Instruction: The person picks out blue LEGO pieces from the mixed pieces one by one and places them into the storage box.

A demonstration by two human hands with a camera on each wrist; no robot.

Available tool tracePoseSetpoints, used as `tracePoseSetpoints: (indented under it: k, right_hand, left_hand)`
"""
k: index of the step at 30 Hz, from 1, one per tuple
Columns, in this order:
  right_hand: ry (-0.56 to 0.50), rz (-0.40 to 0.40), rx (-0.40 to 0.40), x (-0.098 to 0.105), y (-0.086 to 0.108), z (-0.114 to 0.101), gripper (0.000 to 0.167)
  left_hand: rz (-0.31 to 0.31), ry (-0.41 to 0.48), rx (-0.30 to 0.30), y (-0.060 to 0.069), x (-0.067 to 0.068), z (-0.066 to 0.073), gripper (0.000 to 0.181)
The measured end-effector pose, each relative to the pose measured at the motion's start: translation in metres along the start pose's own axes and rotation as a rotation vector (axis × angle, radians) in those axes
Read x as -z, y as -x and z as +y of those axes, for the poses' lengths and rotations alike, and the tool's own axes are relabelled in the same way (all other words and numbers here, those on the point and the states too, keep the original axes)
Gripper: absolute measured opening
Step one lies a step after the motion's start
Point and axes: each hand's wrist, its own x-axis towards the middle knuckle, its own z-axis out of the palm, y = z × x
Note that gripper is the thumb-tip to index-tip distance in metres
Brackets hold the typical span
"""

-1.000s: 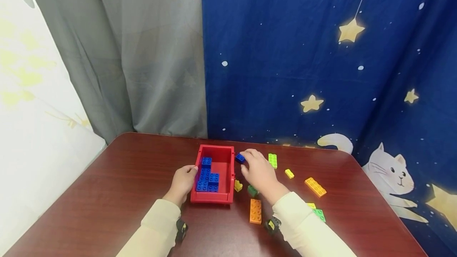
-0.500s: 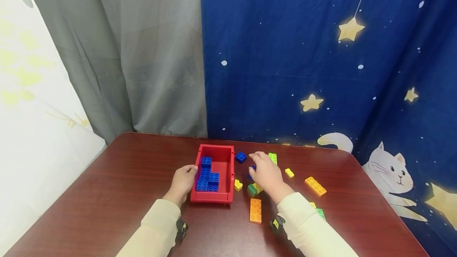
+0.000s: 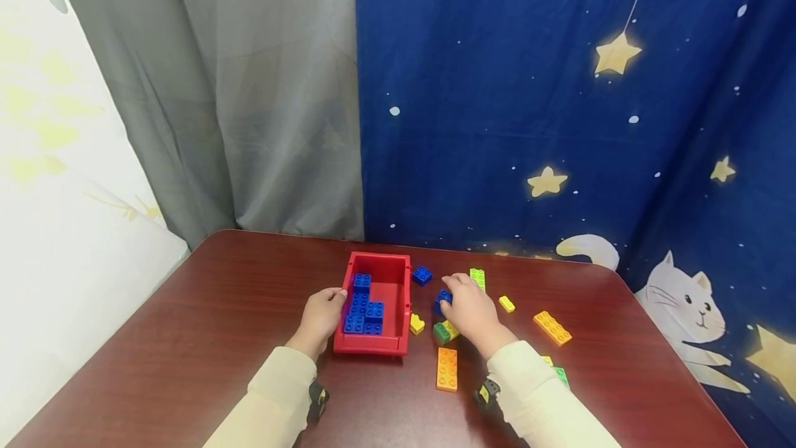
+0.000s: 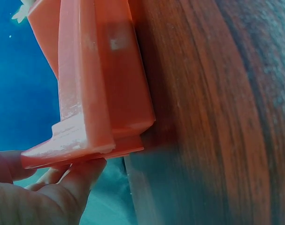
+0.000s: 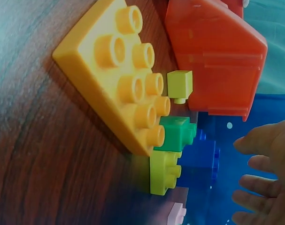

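My left hand (image 3: 322, 315) pinches the left rim of a red box (image 3: 375, 344); in the left wrist view, the thumb and fingers (image 4: 81, 180) hold its edge. Several blue bricks (image 3: 357, 310) lie inside, mostly along the left side. To the right of the box my right hand (image 3: 470, 310) hovers by a blue brick (image 3: 442, 300), which it partly covers. In the right wrist view its loosely bent fingers (image 5: 257, 185) appear apart from that blue brick (image 5: 198, 157). Another blue brick (image 3: 422, 275) sits next to the box's far right corner.
Near the right hand lie a yellow piece (image 3: 417, 324), a green brick (image 3: 441, 332) and an orange brick (image 3: 446, 369). Farther right are a lime brick (image 3: 477, 278), a small yellow brick (image 3: 506, 303) and another orange brick (image 3: 552, 328). Curtains hang behind the table (image 3: 249, 261).
My right hand has left the blue brick beside the box and moved right and nearer, to the other blue brick. The left hand keeps its hold on the box.
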Motion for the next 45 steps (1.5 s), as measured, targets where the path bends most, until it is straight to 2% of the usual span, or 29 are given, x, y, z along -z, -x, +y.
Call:
tracePoseSetpoints:
  k: [14, 29, 45]
  right_hand:
    - [0.029, -0.066, -0.042, -0.007, -0.003, 0.004, 0.048]
    - [0.044, -0.114, -0.07, -0.01, -0.009, 0.003, 0.041]
    - [-0.022, -0.138, -0.055, -0.008, -0.011, 0.005, 0.034]
  left_hand:
    - [-0.002, 0.0, -0.001, -0.002, 0.0, -0.001, 0.042]
    - [0.005, -0.008, -0.004, -0.001, -0.001, -0.001, 0.041]
    - [0.003, -0.009, -0.004, -0.001, -0.001, -0.001, 0.042]
